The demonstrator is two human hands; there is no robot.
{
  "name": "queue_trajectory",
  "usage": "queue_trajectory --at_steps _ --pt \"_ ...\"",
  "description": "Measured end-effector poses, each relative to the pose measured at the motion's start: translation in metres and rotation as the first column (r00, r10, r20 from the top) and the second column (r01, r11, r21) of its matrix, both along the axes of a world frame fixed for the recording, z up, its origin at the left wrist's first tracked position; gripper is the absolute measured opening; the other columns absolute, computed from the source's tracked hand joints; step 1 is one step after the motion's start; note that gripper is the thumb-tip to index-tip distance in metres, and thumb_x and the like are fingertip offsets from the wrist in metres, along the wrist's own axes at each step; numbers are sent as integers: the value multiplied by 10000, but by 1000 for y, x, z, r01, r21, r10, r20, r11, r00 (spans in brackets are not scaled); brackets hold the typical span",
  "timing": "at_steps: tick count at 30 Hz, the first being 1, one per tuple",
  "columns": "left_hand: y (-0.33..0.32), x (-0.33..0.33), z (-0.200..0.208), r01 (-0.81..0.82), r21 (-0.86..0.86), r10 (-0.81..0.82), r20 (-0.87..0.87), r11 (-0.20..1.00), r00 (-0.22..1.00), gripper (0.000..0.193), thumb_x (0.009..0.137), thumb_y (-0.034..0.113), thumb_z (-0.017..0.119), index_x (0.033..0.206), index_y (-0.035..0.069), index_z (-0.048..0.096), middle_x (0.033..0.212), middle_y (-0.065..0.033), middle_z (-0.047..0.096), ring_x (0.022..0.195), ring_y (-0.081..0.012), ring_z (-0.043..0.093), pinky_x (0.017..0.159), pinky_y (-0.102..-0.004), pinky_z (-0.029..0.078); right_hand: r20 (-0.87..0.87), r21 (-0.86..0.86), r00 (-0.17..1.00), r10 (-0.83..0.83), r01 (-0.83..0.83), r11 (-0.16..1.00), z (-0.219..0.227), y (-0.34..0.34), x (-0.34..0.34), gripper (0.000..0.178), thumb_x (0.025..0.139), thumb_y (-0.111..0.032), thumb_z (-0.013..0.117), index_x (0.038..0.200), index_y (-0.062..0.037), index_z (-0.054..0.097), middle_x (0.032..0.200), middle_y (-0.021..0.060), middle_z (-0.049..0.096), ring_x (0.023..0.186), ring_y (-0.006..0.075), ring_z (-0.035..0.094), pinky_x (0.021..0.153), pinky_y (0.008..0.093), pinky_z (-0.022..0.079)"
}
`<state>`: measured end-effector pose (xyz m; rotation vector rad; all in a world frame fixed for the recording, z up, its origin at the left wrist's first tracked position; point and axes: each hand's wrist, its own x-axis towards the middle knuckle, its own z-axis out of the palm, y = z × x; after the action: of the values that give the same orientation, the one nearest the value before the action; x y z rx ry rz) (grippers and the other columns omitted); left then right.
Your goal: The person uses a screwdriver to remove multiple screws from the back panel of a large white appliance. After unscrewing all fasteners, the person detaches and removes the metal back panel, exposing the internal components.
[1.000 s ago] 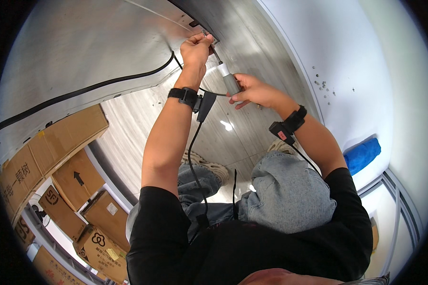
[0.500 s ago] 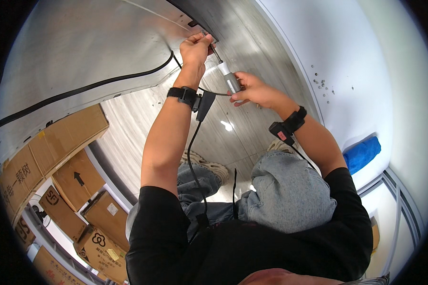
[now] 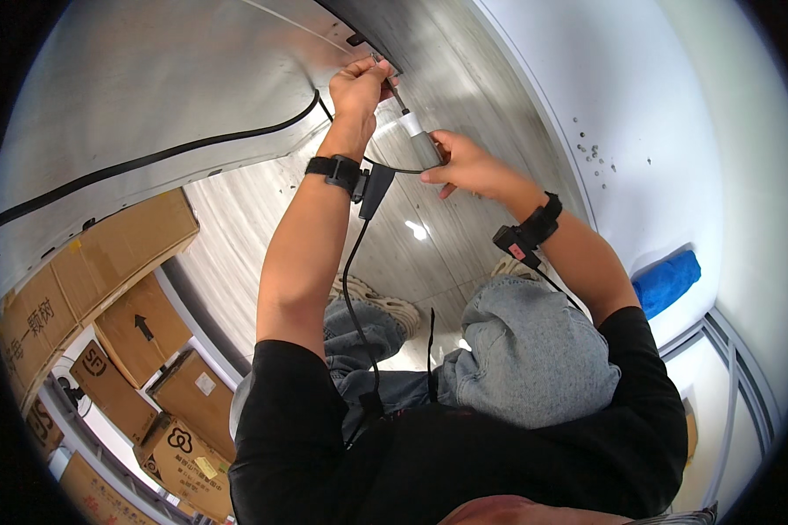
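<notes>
My right hand (image 3: 466, 164) is closed round the grey rear end of a grey-and-white screwdriver (image 3: 426, 147), thick-bodied like a powered one. Its long metal shaft points up and left to the lower edge of a large silver metal panel (image 3: 184, 79). At that edge the fingers of my left hand (image 3: 357, 90) pinch the front end of the shaft. Whether a screw sits at the tip is hidden by the fingers. Each wrist wears a black strap with a small dark device.
Several small screws (image 3: 593, 154) lie scattered on the white surface at right, with a rolled blue cloth (image 3: 668, 284) nearer. A black cable (image 3: 158, 160) runs along the panel. Cardboard boxes (image 3: 142, 329) stand at lower left. Pale wood-look floor (image 3: 263, 197) lies below my hands.
The rear of the screwdriver has shifted very slightly, and my right fingers have changed their hold on it. My left hand keeps its pinch at the panel's edge.
</notes>
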<state>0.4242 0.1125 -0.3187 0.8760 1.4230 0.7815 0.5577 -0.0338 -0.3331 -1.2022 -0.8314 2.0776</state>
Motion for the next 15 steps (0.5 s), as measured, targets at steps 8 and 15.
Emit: queue_trajectory --at_steps 8,15 --pt "2 1 -4 -19 -5 19 -45 1000 999 114 812 53 678 883 -16 620 749 -55 636 601 -132 595 534 -265 511 14 -97 987 -161 162 982 -9 -5 -8 434 773 -148 710 1122 0 500 935 73 552 808 138 563 590 291 513" --pt "-2 0 0 -18 -14 18 10 1000 1000 156 820 53 669 932 -28 598 775 -73 631 600 -145 597 550 -273 526 7 -8 1000 9 -9 1000 -15 -1 2 457 770 -174 718 1134 -16 491 956 71 566 832 152 573 612 285 516"
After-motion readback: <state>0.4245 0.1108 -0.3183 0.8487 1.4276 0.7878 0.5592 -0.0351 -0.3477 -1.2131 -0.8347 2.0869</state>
